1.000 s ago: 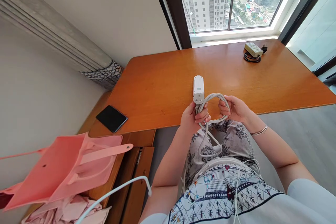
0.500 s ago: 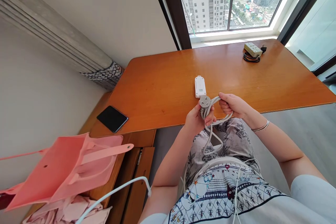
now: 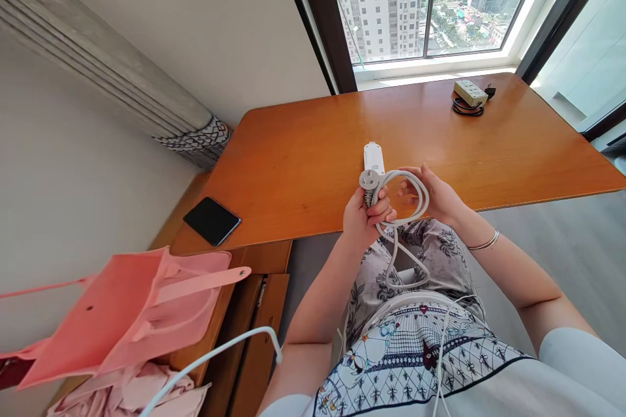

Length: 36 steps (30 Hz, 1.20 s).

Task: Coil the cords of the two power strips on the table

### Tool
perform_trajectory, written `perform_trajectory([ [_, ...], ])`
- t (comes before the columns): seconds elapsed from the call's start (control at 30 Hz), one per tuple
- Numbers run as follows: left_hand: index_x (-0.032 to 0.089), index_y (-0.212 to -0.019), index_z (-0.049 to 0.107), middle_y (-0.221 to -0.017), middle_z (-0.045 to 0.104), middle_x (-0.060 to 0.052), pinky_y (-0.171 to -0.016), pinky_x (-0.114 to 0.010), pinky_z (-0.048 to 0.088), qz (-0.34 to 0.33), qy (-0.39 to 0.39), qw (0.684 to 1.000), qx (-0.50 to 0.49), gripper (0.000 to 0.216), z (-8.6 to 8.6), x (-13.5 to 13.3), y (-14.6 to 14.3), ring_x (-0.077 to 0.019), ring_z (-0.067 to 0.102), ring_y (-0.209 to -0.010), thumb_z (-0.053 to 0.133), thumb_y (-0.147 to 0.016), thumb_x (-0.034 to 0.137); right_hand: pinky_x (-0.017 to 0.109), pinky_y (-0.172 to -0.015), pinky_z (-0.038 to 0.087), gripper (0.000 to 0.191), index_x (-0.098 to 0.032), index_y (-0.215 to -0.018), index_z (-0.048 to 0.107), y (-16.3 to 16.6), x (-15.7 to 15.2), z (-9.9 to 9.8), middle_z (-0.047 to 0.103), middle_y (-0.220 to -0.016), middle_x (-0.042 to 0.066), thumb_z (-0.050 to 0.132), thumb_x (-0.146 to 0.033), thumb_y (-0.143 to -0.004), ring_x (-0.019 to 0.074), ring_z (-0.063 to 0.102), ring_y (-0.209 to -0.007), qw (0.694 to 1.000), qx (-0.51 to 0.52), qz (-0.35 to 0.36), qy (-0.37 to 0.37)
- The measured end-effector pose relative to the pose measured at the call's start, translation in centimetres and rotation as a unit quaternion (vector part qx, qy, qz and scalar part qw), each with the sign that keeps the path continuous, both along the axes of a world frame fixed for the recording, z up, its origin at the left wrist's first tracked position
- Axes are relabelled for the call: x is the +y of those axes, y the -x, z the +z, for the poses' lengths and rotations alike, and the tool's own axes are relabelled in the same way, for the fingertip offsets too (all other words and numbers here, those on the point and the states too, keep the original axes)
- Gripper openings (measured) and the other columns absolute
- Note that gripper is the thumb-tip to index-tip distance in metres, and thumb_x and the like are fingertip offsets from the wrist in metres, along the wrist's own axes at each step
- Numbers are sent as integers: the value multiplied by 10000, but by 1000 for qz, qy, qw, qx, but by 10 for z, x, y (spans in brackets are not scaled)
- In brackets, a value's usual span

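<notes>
My left hand [image 3: 360,220] is closed around a bundle of white power cord [image 3: 423,201], just below its round plug [image 3: 369,179], whose prong face points up. Loops of the cord stand out to the right of this hand, and another loop hangs down over my lap. My right hand [image 3: 439,197] is at the right side of the loops, its fingers apart behind the cord; whether they touch it is hard to tell. Just beyond the plug, a white power strip [image 3: 373,156] lies on the wooden table [image 3: 303,163], partly covered by the plug and cord.
A beige power strip [image 3: 470,92] with a coiled black cord is at the far right of the table. A black tablet [image 3: 212,221] lies near the left edge. A pink bag [image 3: 122,313] and a bent white tube [image 3: 210,361] are at lower left. A window [image 3: 391,6] stands behind.
My right hand has loosened its grip on the cord, and its fingers have spread. The loops have opened into a rounder coil. My left hand has shifted slightly left with the plug.
</notes>
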<state>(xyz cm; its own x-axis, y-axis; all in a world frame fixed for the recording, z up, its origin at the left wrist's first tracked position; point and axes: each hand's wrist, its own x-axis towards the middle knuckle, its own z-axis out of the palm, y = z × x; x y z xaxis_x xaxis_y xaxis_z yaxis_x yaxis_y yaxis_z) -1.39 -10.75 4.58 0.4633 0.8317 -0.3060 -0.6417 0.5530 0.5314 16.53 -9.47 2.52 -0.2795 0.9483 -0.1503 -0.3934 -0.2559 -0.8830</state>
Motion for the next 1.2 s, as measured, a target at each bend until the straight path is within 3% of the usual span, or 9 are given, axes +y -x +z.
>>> perform_trajectory([
  [0.1, 186, -712, 459, -475, 140, 121, -478, -190, 353, 99, -15, 994, -39, 591, 12, 0, 0, -49, 81, -354, 136, -1085, 513, 319, -868, 539, 618, -273, -1181, 625, 6, -16, -13, 703, -1117, 47, 629, -774, -819, 192, 675, -1018, 999, 36, -11, -16],
  [0.17, 190, -732, 459, -482, 142, 122, -489, -186, 365, 145, -36, 987, -60, 569, 20, 2, 1, -51, 84, -361, 141, -1092, 494, 335, -928, 524, 646, -267, -1227, 616, 12, -30, -21, 707, -1170, 60, 679, -748, -800, 196, 674, -1057, 998, 7, 55, -30],
  [0.27, 191, -756, 470, -490, 158, 119, -504, -183, 379, 182, -67, 978, -77, 555, 29, 5, 5, -57, 104, -372, 129, -1099, 464, 289, -780, 530, 593, -205, -1172, 647, 15, -47, -27, 719, -904, 18, 782, -630, -782, 144, 667, -788, 972, -92, 210, -53],
  [0.37, 198, -767, 470, -489, 163, 116, -501, -186, 375, 217, -91, 969, -76, 542, 34, 9, 13, -64, 111, -377, 140, -1100, 471, 239, -569, 449, 473, -161, -969, 688, 8, -48, -22, 588, -613, -49, 693, -622, -867, 91, 523, -527, 955, -169, 236, -61],
  [0.57, 216, -759, 453, -480, 159, 115, -498, -216, 373, 193, -129, 972, -42, 472, 33, -3, 8, -69, 118, -370, 331, -1067, 552, 291, -904, 533, 431, -180, -936, 729, 16, -28, -4, 752, -969, 40, 806, -570, -768, 168, 672, -971, 981, -97, 148, -85],
  [0.73, 216, -761, 457, -483, 180, 113, -519, -224, 398, 196, -144, 969, -34, 466, 34, -14, 9, -72, 138, -375, 360, -1057, 562, 274, -733, 570, 448, -199, -817, 632, 23, -21, 1, 649, -715, -18, 890, -532, -664, 138, 653, -731, 1000, -3, 27, 3],
  [0.87, 220, -781, 458, -474, 199, 117, -490, -198, 391, 263, -157, 951, -42, 444, 33, -11, 44, -71, 124, -368, 353, -1065, 545, 206, -602, 527, 322, -231, -859, 590, -25, -3, 15, 392, -556, -97, 835, -414, -757, 92, 527, -555, 985, 53, -167, 6],
  [1.03, 227, -805, 452, -442, 267, 133, -418, -142, 346, 273, -150, 948, -69, 338, 22, -7, 93, -57, 151, -328, 490, -1036, 470, 182, -480, 350, 131, -249, -866, 617, -105, 22, 44, 170, -540, -115, 671, -358, -915, 77, 191, -442, 961, 13, -259, -95],
  [1.2, 234, -782, 398, -407, 234, 151, -368, -96, 307, 258, -160, 948, -94, 338, 9, -5, 123, -39, 122, -292, 582, -984, 432, 224, -433, 181, 427, -205, -705, 651, -148, 25, 81, 111, -503, -106, 361, -190, -1017, 75, 38, -432, 906, 47, -411, -90],
])
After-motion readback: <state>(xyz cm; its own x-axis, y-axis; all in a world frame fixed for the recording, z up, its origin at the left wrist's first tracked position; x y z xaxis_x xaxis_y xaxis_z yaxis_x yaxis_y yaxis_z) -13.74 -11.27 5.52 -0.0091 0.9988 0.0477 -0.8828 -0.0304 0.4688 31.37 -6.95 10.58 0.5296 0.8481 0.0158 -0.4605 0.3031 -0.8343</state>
